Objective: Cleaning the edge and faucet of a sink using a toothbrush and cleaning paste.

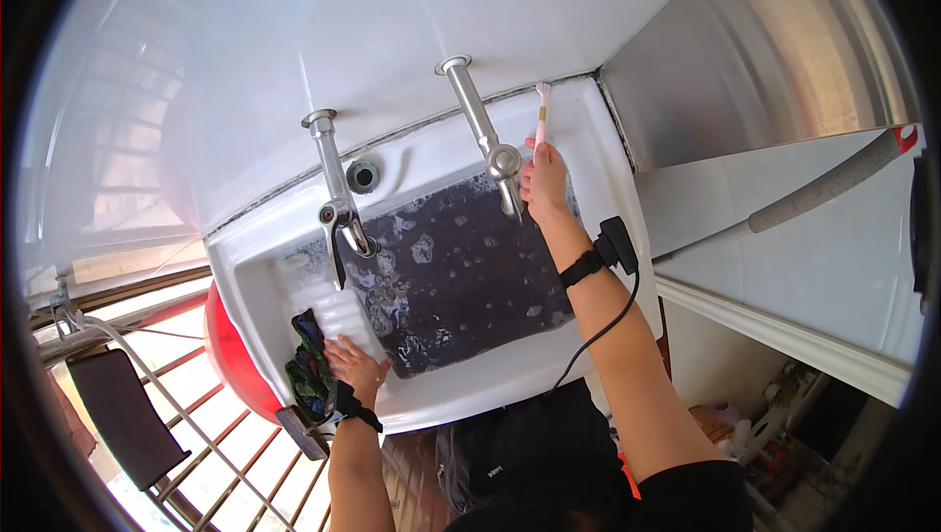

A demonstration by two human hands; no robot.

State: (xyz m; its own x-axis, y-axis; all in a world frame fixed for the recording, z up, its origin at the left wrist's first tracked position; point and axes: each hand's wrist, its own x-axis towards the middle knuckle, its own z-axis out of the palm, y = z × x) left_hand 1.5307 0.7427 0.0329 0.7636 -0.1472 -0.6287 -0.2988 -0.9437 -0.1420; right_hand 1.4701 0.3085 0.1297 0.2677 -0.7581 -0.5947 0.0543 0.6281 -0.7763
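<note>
Sink [588, 125] full of dark sudsy water with cloth soaking, washing judged midway: right hand [545, 179] clamped on pink brush [540, 113] raised above it by far rim, left hand [355, 363] pressed flat, fingers together, on wet patterned cloth [309, 367] at near-left corner.

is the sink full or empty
Partly full: the white sink holds dark water with patches of foam across its basin. No stream shows from either tap. How deep the water is cannot be told.
</note>
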